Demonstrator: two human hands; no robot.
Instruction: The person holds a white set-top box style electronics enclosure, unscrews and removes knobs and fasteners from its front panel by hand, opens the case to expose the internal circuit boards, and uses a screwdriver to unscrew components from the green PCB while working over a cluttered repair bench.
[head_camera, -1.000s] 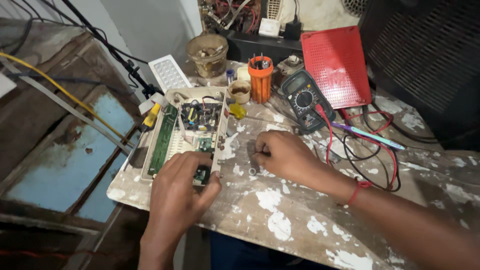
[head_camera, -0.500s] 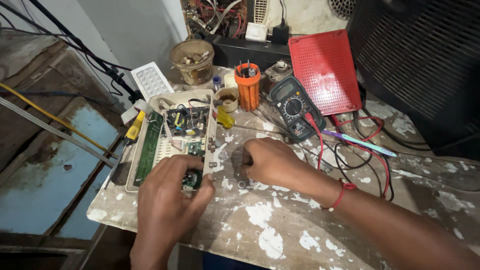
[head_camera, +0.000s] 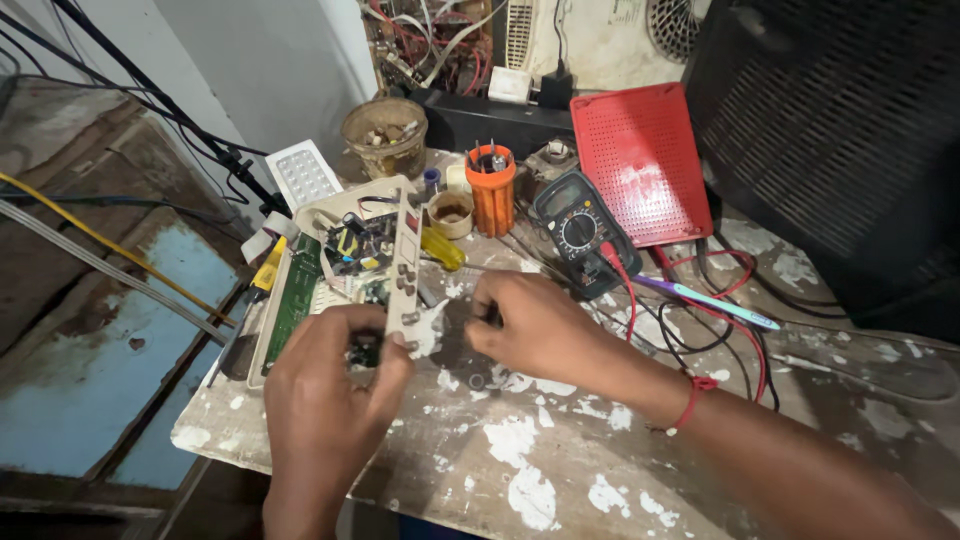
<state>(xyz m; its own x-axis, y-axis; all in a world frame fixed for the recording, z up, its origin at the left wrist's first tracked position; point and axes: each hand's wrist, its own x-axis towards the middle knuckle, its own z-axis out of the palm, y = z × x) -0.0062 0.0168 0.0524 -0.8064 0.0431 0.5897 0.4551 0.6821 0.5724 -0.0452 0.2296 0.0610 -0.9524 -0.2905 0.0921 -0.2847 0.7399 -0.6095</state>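
Workbench (head_camera: 620, 470), lower frame: rough wood, matt, with flaking white paint. Open casing (head_camera: 405, 262), centre left: matt cream plastic. Circuit board (head_camera: 293, 300) inside it: glossy green laminate. Perforated lid (head_camera: 640, 165), upper centre: red plastic, scuffed. Multimeter (head_camera: 580, 232): dark matt plastic.

Both hands (head_camera: 335, 375) (head_camera: 535, 325) low, fingers curled, seemingly pinched shut.

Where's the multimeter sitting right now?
In the head view, the multimeter lies right of centre on the bench, between the orange tool holder and the red perforated panel, just beyond the right hand.
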